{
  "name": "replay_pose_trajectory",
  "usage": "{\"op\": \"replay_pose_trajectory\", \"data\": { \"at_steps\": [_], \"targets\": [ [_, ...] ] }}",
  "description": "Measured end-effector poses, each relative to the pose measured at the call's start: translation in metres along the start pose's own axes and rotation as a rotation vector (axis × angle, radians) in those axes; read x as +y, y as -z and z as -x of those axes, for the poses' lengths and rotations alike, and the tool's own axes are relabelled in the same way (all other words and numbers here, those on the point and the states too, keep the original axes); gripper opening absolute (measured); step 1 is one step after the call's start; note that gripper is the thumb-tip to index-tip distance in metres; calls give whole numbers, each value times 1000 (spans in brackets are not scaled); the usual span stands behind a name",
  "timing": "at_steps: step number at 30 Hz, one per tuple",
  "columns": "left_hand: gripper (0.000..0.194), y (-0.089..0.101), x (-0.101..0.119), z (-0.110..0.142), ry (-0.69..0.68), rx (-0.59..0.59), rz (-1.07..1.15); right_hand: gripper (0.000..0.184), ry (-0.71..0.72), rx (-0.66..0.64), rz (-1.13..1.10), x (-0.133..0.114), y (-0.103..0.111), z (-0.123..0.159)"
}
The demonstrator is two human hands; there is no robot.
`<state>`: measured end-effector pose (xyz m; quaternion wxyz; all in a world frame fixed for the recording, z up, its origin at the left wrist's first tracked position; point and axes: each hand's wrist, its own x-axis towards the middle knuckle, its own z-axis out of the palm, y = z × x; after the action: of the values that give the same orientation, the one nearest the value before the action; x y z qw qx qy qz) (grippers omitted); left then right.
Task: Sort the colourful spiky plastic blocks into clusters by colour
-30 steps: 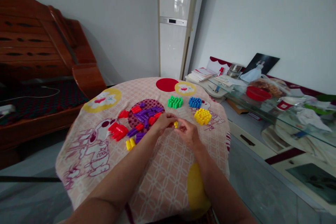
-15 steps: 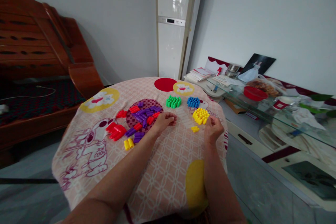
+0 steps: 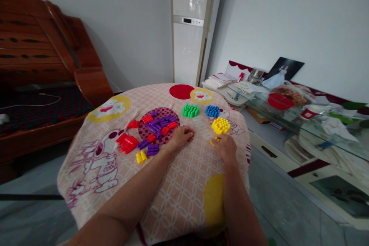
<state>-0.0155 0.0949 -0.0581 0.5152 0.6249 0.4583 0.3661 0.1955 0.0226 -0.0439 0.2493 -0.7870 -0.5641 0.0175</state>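
Note:
My right hand (image 3: 226,147) is closed over a small yellow block piece (image 3: 212,143) lying on the cloth, its fingertips at the piece. Just beyond it stands a cluster of yellow pieces (image 3: 220,126). My left hand (image 3: 183,136) rests near the middle of the table with its fingers curled together; what they hold, if anything, is hidden. Left of that hand, purple pieces (image 3: 158,126) lie mixed with red pieces (image 3: 127,143). Two yellow pieces (image 3: 141,157) lie closer to me. Farther back are a green cluster (image 3: 190,110) and a blue cluster (image 3: 212,111).
A patterned cloth (image 3: 178,184) covers the round table. To the right, a glass shelf (image 3: 268,103) holds a red bowl (image 3: 281,101), papers and bags. A wooden bench (image 3: 37,61) stands at the left, and a tall white cabinet unit (image 3: 188,46) behind.
My right hand has moved left and toward me, from beside the yellow cluster to the small yellow piece in front of it. My left hand has dropped slightly nearer.

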Motion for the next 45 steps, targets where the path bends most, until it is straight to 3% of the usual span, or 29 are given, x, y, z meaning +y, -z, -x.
{"op": "replay_pose_trajectory", "data": {
  "at_steps": [3, 5, 9, 11, 17, 25, 30, 39, 45],
  "targets": [
    [10, 1, 0, 0, -27, -6, -43, 25, 114, -14, -71, -2, -3, 0],
    [11, 2, 1, 0, -36, -10, -52, 26, 136, 64, -222, 2, -4, -4],
    [12, 1, 0, 1, -37, 3, -64, 34, -65, 447, -375, 19, 0, -15],
    [12, 1, -1, 0, -46, 2, -75, 35, -165, 524, -301, 27, 3, -20],
    [13, 2, -1, 0, -72, 7, -108, 34, -199, 374, -142, 31, 2, -34],
    [14, 2, 1, 1, -85, 10, -132, 32, -122, 448, -176, 33, 4, -32],
    [13, 1, 1, 1, -74, 8, -127, 29, -64, 365, -158, 31, 3, -30],
    [14, 0, 8, 4, -65, 3, -141, 32, -57, 359, -292, 39, -8, -35],
    [20, 7, 29, 23, -202, -78, -456, 35, -48, 365, -285, 46, -15, -42]
  ]
}}
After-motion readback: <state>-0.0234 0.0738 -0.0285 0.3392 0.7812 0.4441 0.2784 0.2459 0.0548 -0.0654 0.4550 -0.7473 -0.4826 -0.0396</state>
